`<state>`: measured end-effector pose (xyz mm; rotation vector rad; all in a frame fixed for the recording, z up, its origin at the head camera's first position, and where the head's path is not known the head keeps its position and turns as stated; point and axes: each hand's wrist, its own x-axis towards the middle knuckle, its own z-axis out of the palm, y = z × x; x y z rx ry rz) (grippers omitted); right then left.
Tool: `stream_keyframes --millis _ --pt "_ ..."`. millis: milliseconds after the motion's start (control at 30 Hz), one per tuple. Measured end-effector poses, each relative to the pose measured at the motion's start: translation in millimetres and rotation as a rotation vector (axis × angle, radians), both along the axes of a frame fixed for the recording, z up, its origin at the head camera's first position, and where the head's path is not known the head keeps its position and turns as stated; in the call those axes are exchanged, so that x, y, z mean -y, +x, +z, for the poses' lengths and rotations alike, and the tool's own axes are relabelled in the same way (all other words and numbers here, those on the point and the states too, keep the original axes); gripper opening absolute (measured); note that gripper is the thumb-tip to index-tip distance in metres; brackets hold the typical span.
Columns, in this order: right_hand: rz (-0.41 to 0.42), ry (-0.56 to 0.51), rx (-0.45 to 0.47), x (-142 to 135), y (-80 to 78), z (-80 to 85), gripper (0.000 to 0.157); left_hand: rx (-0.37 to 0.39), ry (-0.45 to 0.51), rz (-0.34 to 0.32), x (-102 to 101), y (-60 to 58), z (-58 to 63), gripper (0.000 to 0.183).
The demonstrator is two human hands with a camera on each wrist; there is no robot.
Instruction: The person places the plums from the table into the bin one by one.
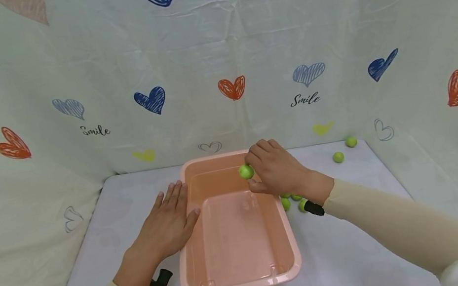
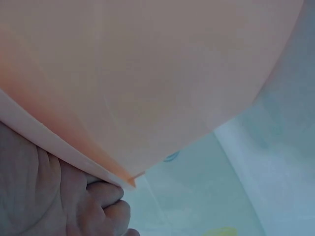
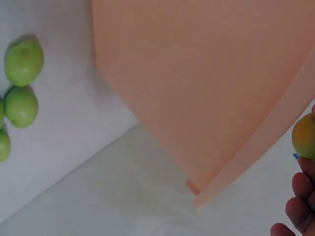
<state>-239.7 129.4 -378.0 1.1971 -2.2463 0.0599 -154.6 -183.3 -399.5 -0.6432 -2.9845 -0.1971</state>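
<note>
A pink plastic basin (image 1: 235,242) stands in the middle of the table, with nothing visible on its floor. My right hand (image 1: 275,168) is over its far right rim and pinches a small round green fruit (image 1: 246,172) between thumb and fingers, above the basin. In the right wrist view that fruit (image 3: 304,136) shows at the right edge, past the basin's rim. My left hand (image 1: 167,223) rests on the basin's left rim with its fingers straight. From the left wrist, the palm (image 2: 44,187) appears against the underside of the rim.
Several green fruits (image 1: 286,203) lie beside the basin's right wall, partly hidden by the right arm. Two more, one nearer (image 1: 338,157) and one farther (image 1: 351,142), lie at the table's far right corner. A heart-printed curtain (image 1: 189,59) hangs behind the white table (image 1: 345,254).
</note>
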Motion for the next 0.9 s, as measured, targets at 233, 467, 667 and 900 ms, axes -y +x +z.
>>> stream_keyframes --millis 233,467,667,900 --pt "0.119 0.079 0.052 27 6.6 -6.2 0.028 -0.01 0.006 0.001 -1 1.0 1.1 0.07" --pt "0.158 0.129 0.022 42 8.2 -15.8 0.028 -0.015 0.0 0.007 -2 0.8 0.3 0.071" --pt "0.156 0.166 0.01 50 9.5 -24.4 0.026 -0.006 -0.005 0.013 -2 1.2 0.0 0.071" --pt "0.118 0.215 0.022 59 10.6 -29.8 0.029 -0.008 0.011 0.004 -2 0.8 -0.2 0.07"
